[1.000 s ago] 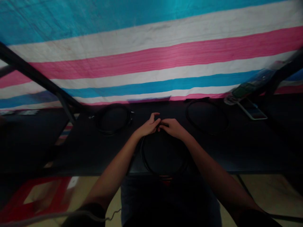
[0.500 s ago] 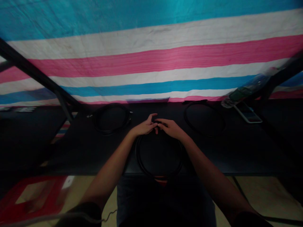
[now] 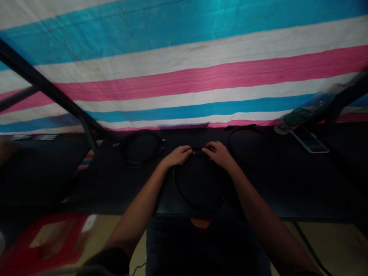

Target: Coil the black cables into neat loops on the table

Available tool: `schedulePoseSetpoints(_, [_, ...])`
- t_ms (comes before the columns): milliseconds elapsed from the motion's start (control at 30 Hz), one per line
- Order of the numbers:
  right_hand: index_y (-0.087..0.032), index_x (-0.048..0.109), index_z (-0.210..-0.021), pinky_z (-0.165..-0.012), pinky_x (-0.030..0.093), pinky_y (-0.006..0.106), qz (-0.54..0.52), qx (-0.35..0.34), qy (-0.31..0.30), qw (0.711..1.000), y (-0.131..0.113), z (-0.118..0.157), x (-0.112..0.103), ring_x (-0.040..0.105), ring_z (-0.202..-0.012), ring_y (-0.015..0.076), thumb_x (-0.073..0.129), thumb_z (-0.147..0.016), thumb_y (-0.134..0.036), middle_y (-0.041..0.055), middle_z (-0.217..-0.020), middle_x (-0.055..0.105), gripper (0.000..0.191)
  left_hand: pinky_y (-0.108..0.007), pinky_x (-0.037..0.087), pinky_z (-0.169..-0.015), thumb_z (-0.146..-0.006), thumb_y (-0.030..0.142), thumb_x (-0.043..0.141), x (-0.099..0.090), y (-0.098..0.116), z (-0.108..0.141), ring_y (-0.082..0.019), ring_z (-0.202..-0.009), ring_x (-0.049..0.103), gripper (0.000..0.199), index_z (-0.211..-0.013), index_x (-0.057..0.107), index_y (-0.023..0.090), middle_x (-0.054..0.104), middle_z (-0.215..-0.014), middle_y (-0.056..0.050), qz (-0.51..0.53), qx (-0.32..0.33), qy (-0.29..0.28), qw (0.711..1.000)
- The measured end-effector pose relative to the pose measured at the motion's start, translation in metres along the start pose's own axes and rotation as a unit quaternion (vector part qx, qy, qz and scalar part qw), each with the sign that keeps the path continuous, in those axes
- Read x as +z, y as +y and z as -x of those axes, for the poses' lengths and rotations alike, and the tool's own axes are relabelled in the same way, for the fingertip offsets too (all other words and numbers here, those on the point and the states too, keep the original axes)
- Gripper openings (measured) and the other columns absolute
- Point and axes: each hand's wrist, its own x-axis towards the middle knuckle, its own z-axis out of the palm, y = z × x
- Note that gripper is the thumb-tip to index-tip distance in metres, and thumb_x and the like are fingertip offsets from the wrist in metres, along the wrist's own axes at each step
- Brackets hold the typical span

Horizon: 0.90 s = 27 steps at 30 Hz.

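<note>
A coiled black cable (image 3: 176,183) lies in front of me on the dark table (image 3: 115,191), its lower loop close to the front edge. My left hand (image 3: 179,155) is closed around the top left of the coil. On the top right, my right hand (image 3: 217,153) grips the same coil, thumb and fingers pinched on it. A short stretch of cable shows between the two hands. Dim light hides the coil's right side.
Another black cable coil (image 3: 123,150) with bright plugs lies left, and a third coil (image 3: 230,145) right. A plastic bottle (image 3: 300,115) and a phone (image 3: 312,142) are at the back right. Behind hangs a striped sheet (image 3: 184,84). A red stool (image 3: 66,237) stands lower left.
My hands have moved apart along the top of the coil, from fingertips nearly meeting to a gap with cable between. The left fingers, spread before, are now closed on the coil.
</note>
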Motion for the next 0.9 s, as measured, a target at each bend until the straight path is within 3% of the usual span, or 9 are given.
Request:
schedulePoseSetpoints(200, [-0.018,0.068,-0.099,-0.060,0.045,0.027,-0.051,-0.025,-0.067,0.996,-0.003,0.000,-0.001,0.059,-0.059,0.0145,0.052,-0.093,-0.040,0.0014,-0.073,0.066,0.028,-0.022,0.040,-0.055,-0.097,0.040,0.043,-0.002,0.000,0.000,-0.011,-0.060,0.050,0.030,-0.093,0.060,0.016,0.055,-0.071,0.001,-0.174,0.060,0.078,0.980])
schedulePoseSetpoints(300, [-0.017,0.071,-0.096,-0.062,0.044,0.026,-0.049,-0.041,-0.056,0.996,-0.004,-0.001,0.001,0.059,-0.063,0.0149,0.050,-0.092,-0.038,0.0026,-0.073,0.066,0.030,-0.025,0.044,-0.067,-0.098,0.038,0.042,-0.004,0.002,0.001,-0.014,-0.072,0.055,0.028,-0.092,0.060,0.017,0.060,-0.080,-0.001,-0.223,0.078,0.095,0.967])
schedulePoseSetpoints(433, [-0.015,0.074,-0.095,-0.056,0.042,0.025,-0.061,-0.040,-0.042,0.996,-0.003,-0.002,0.006,0.056,-0.059,0.0138,0.050,-0.092,-0.039,0.0033,-0.072,0.065,0.034,-0.027,0.044,-0.072,-0.099,0.039,0.041,-0.008,0.004,0.006,-0.016,-0.077,0.058,0.028,-0.097,0.059,0.018,0.062,-0.084,-0.002,-0.235,0.076,0.098,0.964])
schedulePoseSetpoints(600, [-0.015,0.068,-0.121,-0.039,0.036,0.023,-0.186,0.018,-0.107,0.976,-0.004,0.001,0.015,0.046,-0.044,0.0088,0.053,-0.089,-0.045,0.0011,-0.074,0.061,0.046,-0.030,0.048,-0.081,-0.097,0.033,0.047,-0.024,0.009,0.018,-0.018,-0.085,0.062,0.034,-0.126,0.056,0.019,0.067,-0.099,-0.005,-0.205,0.122,0.131,0.962])
schedulePoseSetpoints(733, [-0.013,0.065,-0.126,-0.034,0.027,0.020,-0.301,0.071,-0.113,0.944,-0.008,0.003,0.025,0.039,-0.040,0.0060,0.058,-0.084,-0.046,-0.0022,-0.069,0.052,0.054,-0.034,0.044,-0.099,-0.097,0.028,0.045,-0.030,0.008,0.025,-0.020,-0.107,0.062,0.031,-0.119,0.064,0.018,0.068,-0.114,-0.007,-0.200,0.151,0.152,0.956])
schedulePoseSetpoints(800, [-0.012,0.066,-0.122,-0.034,0.022,0.020,-0.349,0.096,-0.098,0.927,-0.010,0.002,0.030,0.033,-0.038,0.0039,0.061,-0.081,-0.046,-0.0042,-0.065,0.049,0.053,-0.033,0.047,-0.095,-0.097,0.029,0.045,-0.026,0.006,0.028,-0.021,-0.103,0.063,0.032,-0.118,0.066,0.019,0.069,-0.109,-0.007,-0.211,0.121,0.154,0.958])
schedulePoseSetpoints(900, [-0.011,0.066,-0.120,-0.036,0.019,0.019,-0.396,0.107,-0.099,0.906,-0.014,0.003,0.034,0.030,-0.037,0.0029,0.065,-0.079,-0.044,-0.0048,-0.062,0.049,0.053,-0.028,0.051,-0.074,-0.096,0.032,0.048,-0.022,0.005,0.037,-0.017,-0.079,0.063,0.034,-0.123,0.065,0.018,0.067,-0.087,-0.005,-0.183,0.094,0.157,0.966])
